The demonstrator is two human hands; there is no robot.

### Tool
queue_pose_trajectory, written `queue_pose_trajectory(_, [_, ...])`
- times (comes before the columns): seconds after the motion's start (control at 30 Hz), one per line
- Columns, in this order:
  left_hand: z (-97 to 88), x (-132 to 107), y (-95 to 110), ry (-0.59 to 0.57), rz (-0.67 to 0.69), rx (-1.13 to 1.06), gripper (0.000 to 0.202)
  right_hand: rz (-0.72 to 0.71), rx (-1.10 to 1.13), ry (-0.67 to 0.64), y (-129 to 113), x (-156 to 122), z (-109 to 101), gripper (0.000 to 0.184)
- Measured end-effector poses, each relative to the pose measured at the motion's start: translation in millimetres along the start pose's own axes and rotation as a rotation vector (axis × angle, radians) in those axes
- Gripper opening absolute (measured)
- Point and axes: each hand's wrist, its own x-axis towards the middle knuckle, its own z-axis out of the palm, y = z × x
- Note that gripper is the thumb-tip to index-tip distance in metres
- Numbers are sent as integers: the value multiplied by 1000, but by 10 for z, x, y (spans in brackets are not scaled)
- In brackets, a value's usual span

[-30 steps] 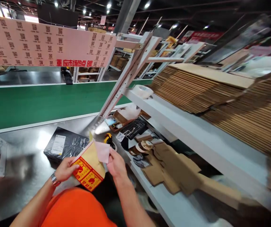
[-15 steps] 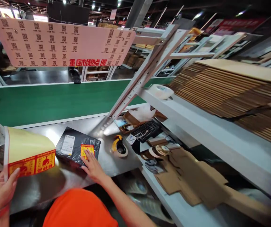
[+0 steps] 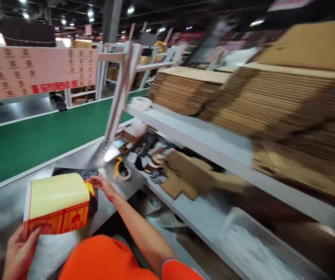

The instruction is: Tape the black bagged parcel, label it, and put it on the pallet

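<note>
My left hand (image 3: 21, 249) grips a sheet of stickers (image 3: 58, 198) by its lower left corner, thumb in front. The sheet has a pale yellow, curled backing and red-and-yellow printed labels along its lower edge. Behind it, partly hidden, a black plastic-wrapped package (image 3: 93, 206) lies on the metal table (image 3: 132, 182). A yellow sticker (image 3: 90, 189) shows on the package. My right hand (image 3: 104, 186) is at the package's right side, fingers stretched out and holding nothing; whether they touch it I cannot tell. To its right sits a yellow tape dispenser (image 3: 122, 170) with a roll.
A green conveyor belt (image 3: 39, 136) runs behind the table. On the right, a grey shelf (image 3: 202, 132) carries stacked flat cardboard (image 3: 266, 101) and a tape roll (image 3: 141, 102). Below are a keyboard (image 3: 144, 143), loose cardboard pieces (image 3: 185, 171) and a white crate (image 3: 260, 249).
The camera view has swung right. My right hand has lifted from the package's yellow sticker to its right side. The sticker sheet in my left hand now covers much of the package.
</note>
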Motion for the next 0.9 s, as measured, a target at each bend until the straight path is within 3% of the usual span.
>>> queue_pose_trajectory(0.07, [391, -12, 48, -179, -72, 27, 57, 78, 338, -147, -68, -248, -151, 92])
queue_pose_trajectory(0.13, [833, -8, 69, -374, -119, 77, 61, 81, 639, -164, -91, -459, -402, 87])
queue_pose_trajectory(0.23, [1542, -20, -8, -634, -141, 195, 72, -12, 778, 88, 22, -769, -977, 72])
queue_pose_trajectory(0.3, [2022, -83, -141, -758, -141, 277, 81, -25, 813, 247, 231, -1046, -1417, 64])
queue_pose_trajectory(0.43, [2993, -371, -502, -973, -58, 351, 91, 138, 984, 603, 911, -1806, -2282, 55])
queue_pose_trajectory(0.67, [4675, -1178, -951, -1228, -23, 438, 71, 276, 1174, 1543, 2150, -3443, -3830, 24])
queue_pose_trajectory(0.77, [5251, -1589, -1005, -1330, -33, 419, 68, 290, 1223, 1704, 2528, -3918, -4240, 18])
queue_pose_trajectory(0.9, [5821, -2136, -1053, -1424, -85, 362, 65, 229, 1210, 1783, 2824, -4242, -4446, 25])
